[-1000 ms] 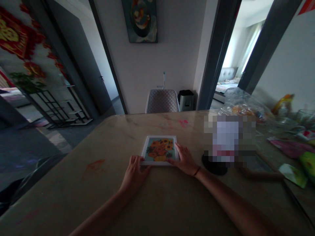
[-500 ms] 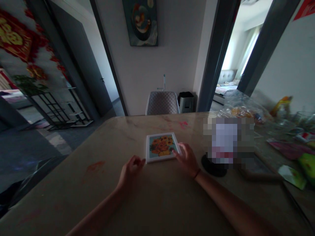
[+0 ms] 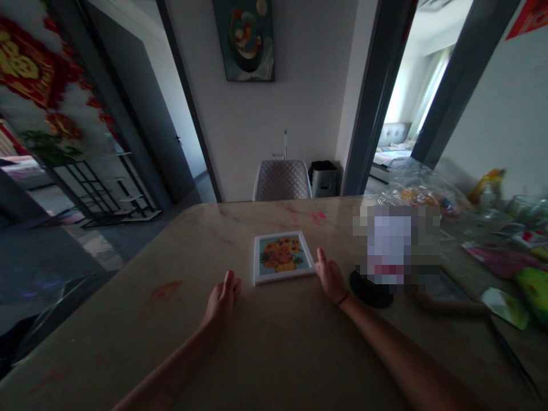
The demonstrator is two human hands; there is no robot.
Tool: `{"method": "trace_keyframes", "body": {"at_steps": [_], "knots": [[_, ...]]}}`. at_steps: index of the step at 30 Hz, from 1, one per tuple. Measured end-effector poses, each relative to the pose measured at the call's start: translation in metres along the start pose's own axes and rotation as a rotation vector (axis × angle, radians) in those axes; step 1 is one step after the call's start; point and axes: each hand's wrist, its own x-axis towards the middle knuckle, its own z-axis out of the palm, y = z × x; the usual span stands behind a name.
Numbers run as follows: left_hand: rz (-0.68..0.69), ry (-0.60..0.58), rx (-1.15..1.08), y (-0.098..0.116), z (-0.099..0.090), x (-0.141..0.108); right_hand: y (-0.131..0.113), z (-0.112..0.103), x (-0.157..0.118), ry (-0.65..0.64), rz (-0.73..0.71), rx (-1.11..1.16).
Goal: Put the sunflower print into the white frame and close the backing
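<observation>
A small white-framed picture (image 3: 285, 257) of orange and yellow sunflowers on a pale blue ground lies flat on the table. Left of its near corner, a short gap away, is my left hand (image 3: 221, 299), closed with the thumb raised and nothing visible in it. My right hand (image 3: 331, 279) is just beside the frame's right edge, its thumb up and its other fingers curled in. Whether its fingertips still touch the edge is hard to tell.
The marble-patterned table (image 3: 205, 234) carries a round black base (image 3: 371, 290) under a blurred-out object. To the right lie a dark-edged tray (image 3: 454, 305), a clear plastic bag (image 3: 422, 182) and green packaging (image 3: 533, 291). A quilted chair (image 3: 283, 180) stands at the far side.
Both hands have drawn away from the picture frame, left hand to the left and right hand to the right. My right hand no longer lies over the frame, which stays in place.
</observation>
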Motion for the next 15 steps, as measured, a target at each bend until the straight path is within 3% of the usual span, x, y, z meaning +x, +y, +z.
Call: {"method": "trace_keyframes", "body": {"at_steps": [4,7,12,15], "knots": [[0.102,0.194,-0.041,-0.004,-0.002,0.001,0.001,-0.005,0.003,0.113,-0.031,-0.215],[0.130,0.248,0.133,-0.010,-0.001,0.003,0.002,-0.004,0.005,0.138,-0.076,-0.352],[0.257,-0.062,0.485,-0.016,0.004,0.007,0.004,0.006,0.002,0.105,-0.173,-0.604],[0.306,-0.150,0.598,-0.017,0.004,0.008,0.003,0.009,-0.001,0.070,-0.160,-0.744]]}}
